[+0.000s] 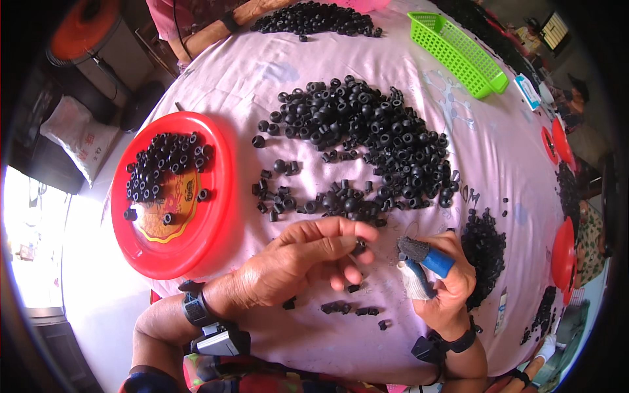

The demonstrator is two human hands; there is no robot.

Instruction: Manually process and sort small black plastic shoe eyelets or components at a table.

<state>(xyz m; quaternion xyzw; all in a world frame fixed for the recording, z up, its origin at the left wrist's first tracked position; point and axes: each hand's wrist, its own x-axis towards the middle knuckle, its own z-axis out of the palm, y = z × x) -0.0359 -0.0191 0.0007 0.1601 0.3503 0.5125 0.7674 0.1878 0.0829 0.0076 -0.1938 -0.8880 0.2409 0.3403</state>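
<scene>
My left hand (313,254) is closed in a pinch on a small black plastic part (359,247), its other fingers curled loosely below. Just to the right is my right hand (452,278), its thumb and index finger bent together. Those fingers wear wraps: a blue sleeve (438,262) with a fuzzy dark grey tip, and white cloth (415,281) with blue. Whether anything sits between the wrapped tips is hidden. Beyond both hands spreads a large heap of black round, hollow parts (367,121). Several small black pieces (347,308) lie beneath my hands.
A red round tray (226,190) at the left bears black parts. Green basket (458,56) stands far right. More black heaps lie right (483,255) and at the far edge (318,19), near another person's arm (209,34). Pink cloth (262,72) covers the table.
</scene>
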